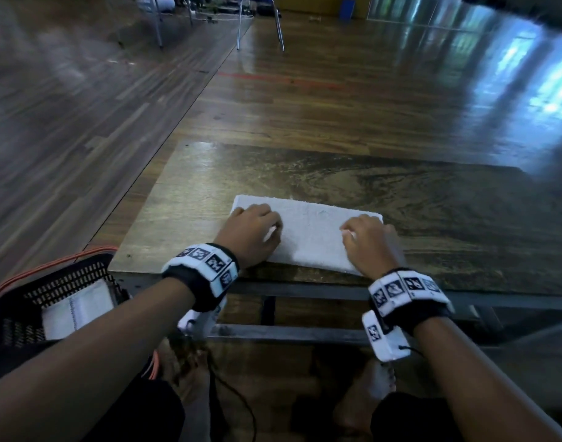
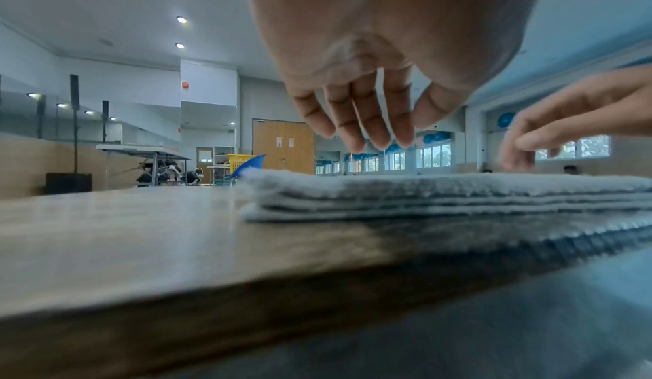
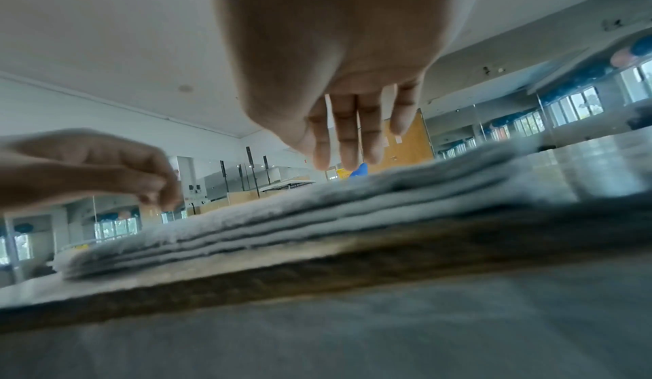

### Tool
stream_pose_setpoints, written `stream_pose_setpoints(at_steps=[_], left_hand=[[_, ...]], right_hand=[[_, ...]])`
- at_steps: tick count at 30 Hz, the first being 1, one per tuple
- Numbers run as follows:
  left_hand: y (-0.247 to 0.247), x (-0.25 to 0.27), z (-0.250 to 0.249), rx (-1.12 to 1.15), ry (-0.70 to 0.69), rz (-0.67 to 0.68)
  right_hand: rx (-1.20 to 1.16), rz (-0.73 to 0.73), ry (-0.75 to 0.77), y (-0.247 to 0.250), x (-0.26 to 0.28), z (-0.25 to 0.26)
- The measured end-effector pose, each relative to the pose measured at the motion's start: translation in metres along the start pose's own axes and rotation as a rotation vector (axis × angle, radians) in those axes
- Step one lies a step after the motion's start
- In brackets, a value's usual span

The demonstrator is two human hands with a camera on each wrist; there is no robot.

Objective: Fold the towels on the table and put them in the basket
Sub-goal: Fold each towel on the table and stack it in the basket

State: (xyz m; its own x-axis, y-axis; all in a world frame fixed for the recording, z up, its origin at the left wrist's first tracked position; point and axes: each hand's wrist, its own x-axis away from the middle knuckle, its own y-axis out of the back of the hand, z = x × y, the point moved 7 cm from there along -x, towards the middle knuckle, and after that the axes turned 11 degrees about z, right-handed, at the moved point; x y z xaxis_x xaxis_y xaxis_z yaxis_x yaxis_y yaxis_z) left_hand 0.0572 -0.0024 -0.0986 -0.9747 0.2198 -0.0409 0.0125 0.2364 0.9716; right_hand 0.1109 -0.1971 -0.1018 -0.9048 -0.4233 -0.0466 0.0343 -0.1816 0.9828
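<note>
A white towel (image 1: 308, 232), folded into a flat stack of several layers (image 2: 423, 192) (image 3: 317, 217), lies near the front edge of the wooden table (image 1: 193, 186). My left hand (image 1: 251, 231) is over its left end and my right hand (image 1: 369, 240) over its right end. In the left wrist view the left hand's fingers (image 2: 370, 125) are straight, their tips just above the cloth. In the right wrist view the right hand's fingers (image 3: 349, 139) reach down almost to the top layer. Neither hand grips anything. A black mesh basket (image 1: 69, 279) at my lower left holds a folded towel (image 1: 78, 309).
The basket, with an orange rim, stands below table level beside my left forearm. A metal frame (image 1: 305, 291) runs under the table's front edge. Chair legs (image 1: 260, 30) stand far off on the wooden floor. Bare tabletop stretches to the right and behind the towel.
</note>
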Motion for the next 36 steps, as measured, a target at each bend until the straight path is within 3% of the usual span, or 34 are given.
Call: stream_pose_setpoints(at_steps=[4, 7, 10, 17, 20, 22, 27, 32, 36], left_hand=[[-0.033, -0.039, 0.001, -0.032, 0.140, 0.172], [-0.062, -0.045, 0.018, -0.080, 0.186, 0.273], [-0.069, -0.035, 0.052, -0.087, 0.230, 0.281], [-0.053, 0.010, 0.096, -0.031, 0.375, 0.261], [-0.030, 0.030, 0.092, -0.042, 0.399, 0.119], [-0.017, 0.040, 0.086, -0.027, 0.431, 0.059], [-0.021, 0.052, 0.085, 0.200, 0.559, 0.187], [-0.028, 0.046, 0.096, 0.410, 0.626, 0.299], [-0.032, 0.039, 0.092, 0.462, 0.615, 0.312]], right_hand=[[-0.102, 0.109, -0.080, -0.033, -0.033, 0.034], [0.021, 0.237, -0.014, -0.065, -0.038, 0.046], [0.076, 0.336, -0.041, -0.073, -0.031, 0.014], [0.013, 0.368, -0.282, -0.050, 0.006, -0.083], [0.107, 0.307, -0.283, -0.034, 0.007, -0.086], [0.171, 0.261, -0.234, -0.020, -0.005, -0.070], [0.070, 0.207, -0.085, 0.004, -0.060, 0.020], [0.152, 0.489, 0.062, -0.026, -0.113, 0.116], [-0.015, 0.627, 0.131, -0.046, -0.135, 0.152]])
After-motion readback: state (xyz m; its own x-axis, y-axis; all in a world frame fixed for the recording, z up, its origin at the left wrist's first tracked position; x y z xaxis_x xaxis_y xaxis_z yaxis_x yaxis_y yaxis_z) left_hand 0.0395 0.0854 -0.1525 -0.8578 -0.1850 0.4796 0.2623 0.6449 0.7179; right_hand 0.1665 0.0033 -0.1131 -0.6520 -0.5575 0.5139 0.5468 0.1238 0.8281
